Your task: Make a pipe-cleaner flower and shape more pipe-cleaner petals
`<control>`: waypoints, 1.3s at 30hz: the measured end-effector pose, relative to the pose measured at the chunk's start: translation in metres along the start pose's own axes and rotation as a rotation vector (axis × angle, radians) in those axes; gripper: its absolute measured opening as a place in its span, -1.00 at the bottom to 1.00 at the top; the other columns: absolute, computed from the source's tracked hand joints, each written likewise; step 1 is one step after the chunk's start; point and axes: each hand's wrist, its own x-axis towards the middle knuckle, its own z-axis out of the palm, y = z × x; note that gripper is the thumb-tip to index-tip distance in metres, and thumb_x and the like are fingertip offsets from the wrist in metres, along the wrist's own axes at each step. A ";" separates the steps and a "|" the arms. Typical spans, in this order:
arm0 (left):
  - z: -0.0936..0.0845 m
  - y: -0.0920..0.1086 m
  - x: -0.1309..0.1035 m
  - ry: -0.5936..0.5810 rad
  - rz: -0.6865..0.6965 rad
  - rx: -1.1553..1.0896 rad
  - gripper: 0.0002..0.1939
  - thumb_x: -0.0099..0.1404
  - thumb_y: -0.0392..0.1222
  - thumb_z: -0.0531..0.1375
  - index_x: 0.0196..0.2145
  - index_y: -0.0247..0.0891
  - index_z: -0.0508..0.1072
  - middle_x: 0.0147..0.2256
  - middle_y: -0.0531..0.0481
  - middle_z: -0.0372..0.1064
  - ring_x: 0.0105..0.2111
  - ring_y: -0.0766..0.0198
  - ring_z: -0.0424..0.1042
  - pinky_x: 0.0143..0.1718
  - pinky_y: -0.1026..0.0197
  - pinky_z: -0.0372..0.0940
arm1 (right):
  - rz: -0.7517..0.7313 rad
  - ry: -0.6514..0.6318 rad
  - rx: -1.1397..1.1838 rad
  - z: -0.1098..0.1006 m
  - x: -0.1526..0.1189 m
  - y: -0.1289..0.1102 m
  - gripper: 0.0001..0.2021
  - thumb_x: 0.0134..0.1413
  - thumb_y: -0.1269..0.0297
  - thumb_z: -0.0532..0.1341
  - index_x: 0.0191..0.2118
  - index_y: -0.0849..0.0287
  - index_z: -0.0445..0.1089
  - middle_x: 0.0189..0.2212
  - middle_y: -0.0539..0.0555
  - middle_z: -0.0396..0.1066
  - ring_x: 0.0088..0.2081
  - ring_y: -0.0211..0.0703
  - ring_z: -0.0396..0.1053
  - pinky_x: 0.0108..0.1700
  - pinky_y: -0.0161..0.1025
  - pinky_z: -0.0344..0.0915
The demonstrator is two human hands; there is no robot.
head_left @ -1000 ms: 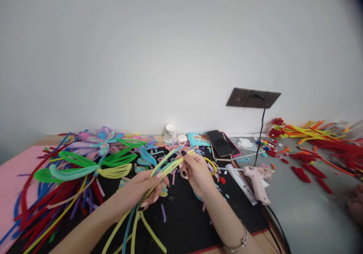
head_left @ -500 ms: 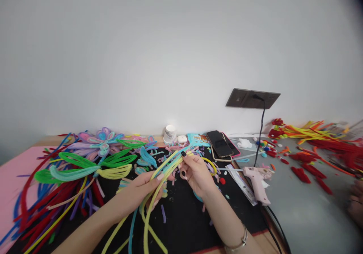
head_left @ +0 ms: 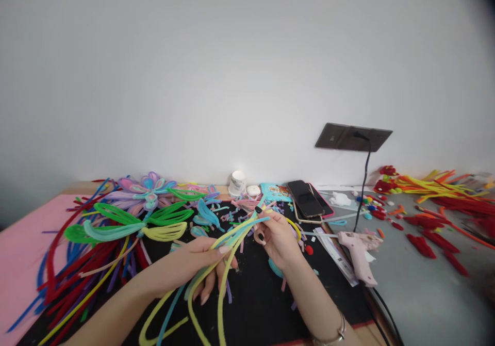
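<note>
A bunch of yellow and light-blue pipe cleaners [head_left: 221, 305] runs through both hands, its long ends hanging over the black mat [head_left: 263, 315]. My left hand [head_left: 211, 261] is closed round the middle of the bunch, thumb on top. Near the upper ends, my right hand [head_left: 274, 232] pinches the strands between thumb and fingertips. Left of my hands lies a pipe-cleaner shape with green, turquoise and yellow loops [head_left: 166, 232]. Behind it rests a pink, purple and blue pipe-cleaner flower [head_left: 149, 190].
A pink glue gun [head_left: 359, 253] lies to the right, its cord near a wall socket [head_left: 353, 137]. Phones [head_left: 307, 199], a white cup [head_left: 237, 183] and a blue packet [head_left: 276, 191] stand by the wall. Red pipe cleaners [head_left: 73, 297] pile up on the left; red pieces [head_left: 433, 240] lie right.
The view has shifted slightly left, so most things appear farther right. The bunch's lower ends have spread and swung, and my left hand's lower fingers have loosened downward. Both hands still hold the strands.
</note>
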 end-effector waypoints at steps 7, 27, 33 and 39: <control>-0.001 0.007 0.003 0.162 0.030 -0.127 -0.57 0.22 0.14 0.08 -0.31 -0.34 0.39 -0.42 -0.08 0.46 -0.48 0.28 0.43 -0.47 0.30 0.29 | -0.043 0.014 -0.087 0.006 -0.003 0.014 -0.72 -0.12 0.22 0.31 -0.66 0.26 0.32 -0.74 -0.04 0.24 -0.74 -0.43 0.04 -0.71 -0.42 -0.08; 0.012 0.005 0.005 0.274 0.084 0.181 -0.50 0.27 0.19 -0.05 -0.28 -0.30 0.43 -0.29 -0.08 0.45 -0.37 0.20 0.44 -0.42 0.27 0.30 | -0.205 0.062 -0.515 0.021 -0.018 0.031 -0.63 0.02 0.18 0.17 -0.71 0.20 0.21 -0.82 -0.11 0.08 -0.76 -0.40 -0.03 -0.67 -0.36 -0.12; 0.017 0.006 0.008 0.324 0.216 0.474 -0.65 0.30 0.00 -0.02 -0.42 -0.26 0.42 -0.44 0.02 0.44 -0.39 0.22 0.41 -0.33 0.28 0.24 | -0.236 0.061 -0.592 0.023 -0.022 0.031 -0.67 -0.01 0.30 0.14 -0.73 0.19 0.22 -0.81 -0.08 0.13 -0.73 -0.36 0.05 -0.65 -0.36 -0.04; 0.019 0.004 0.009 0.326 0.205 0.498 -0.64 0.34 -0.05 -0.10 -0.46 -0.25 0.33 -0.65 0.12 0.27 -0.62 0.33 0.29 -0.50 0.33 0.19 | -0.177 -0.040 -0.465 0.019 -0.018 0.032 -0.66 0.04 0.21 0.16 -0.68 0.24 0.29 -0.82 -0.11 0.10 -0.77 -0.41 -0.02 -0.68 -0.38 -0.13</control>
